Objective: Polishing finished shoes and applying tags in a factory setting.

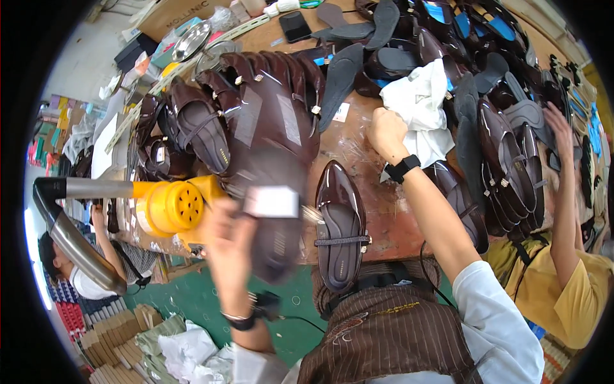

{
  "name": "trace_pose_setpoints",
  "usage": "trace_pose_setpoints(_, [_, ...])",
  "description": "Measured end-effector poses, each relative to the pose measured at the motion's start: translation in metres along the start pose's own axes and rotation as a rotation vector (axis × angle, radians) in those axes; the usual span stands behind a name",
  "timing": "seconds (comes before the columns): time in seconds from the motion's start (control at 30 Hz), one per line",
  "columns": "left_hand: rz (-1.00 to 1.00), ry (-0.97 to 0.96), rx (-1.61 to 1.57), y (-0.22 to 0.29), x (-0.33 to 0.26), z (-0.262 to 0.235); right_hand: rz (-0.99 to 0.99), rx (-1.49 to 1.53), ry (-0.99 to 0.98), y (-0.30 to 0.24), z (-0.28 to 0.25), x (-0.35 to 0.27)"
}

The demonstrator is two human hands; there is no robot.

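Observation:
My left hand (229, 240) is raised in front of me and grips a glossy dark brown shoe (274, 211) with a white label on it, blurred by motion. Just left of it a yellow heat gun nozzle (174, 206) sits on a bent metal pipe (67, 224). My right hand (385, 133), with a black watch at the wrist, is closed on a crumpled white cloth (422, 102) lying on the wooden bench (361, 144). Another brown shoe (340, 224) lies on the bench edge between my arms.
A row of brown shoes (268, 89) stands at the back left, dark insoles (348, 67) and more shoes (508, 160) to the right. A co-worker's arm (563, 192) in a yellow shirt reaches in at the right. Another person (64, 262) sits lower left. A black phone (295, 26) lies far back.

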State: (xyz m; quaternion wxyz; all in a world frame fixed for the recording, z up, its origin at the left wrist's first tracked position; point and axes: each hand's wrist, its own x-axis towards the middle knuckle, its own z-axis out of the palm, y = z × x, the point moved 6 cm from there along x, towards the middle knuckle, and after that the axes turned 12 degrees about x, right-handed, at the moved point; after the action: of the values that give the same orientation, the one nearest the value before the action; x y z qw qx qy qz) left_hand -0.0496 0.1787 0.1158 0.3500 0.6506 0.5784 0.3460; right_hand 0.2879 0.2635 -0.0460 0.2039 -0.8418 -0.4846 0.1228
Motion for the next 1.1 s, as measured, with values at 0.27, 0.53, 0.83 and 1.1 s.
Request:
trace_pose_setpoints(0.27, [0.340, 0.821, 0.416, 0.027, 0.056, -0.146, -0.194, 0.650, 0.024, 0.006, -0.024, -0.007])
trace_pose_setpoints(0.53, [-0.207, 0.043, 0.714, -0.122, -0.073, 0.066, -0.413, 1.212, 0.208, -0.023, -0.150, -0.053])
trace_pose_setpoints(0.83, [-0.446, 0.226, 0.246, -0.157, -0.087, 0.058, -0.294, 1.297, -0.062, -0.032, -0.147, -0.114])
trace_pose_setpoints(1.1, [-0.497, 0.151, -0.102, -0.168, -0.092, 0.050, -0.034, 1.293, -0.523, -0.059, -0.074, -0.197])
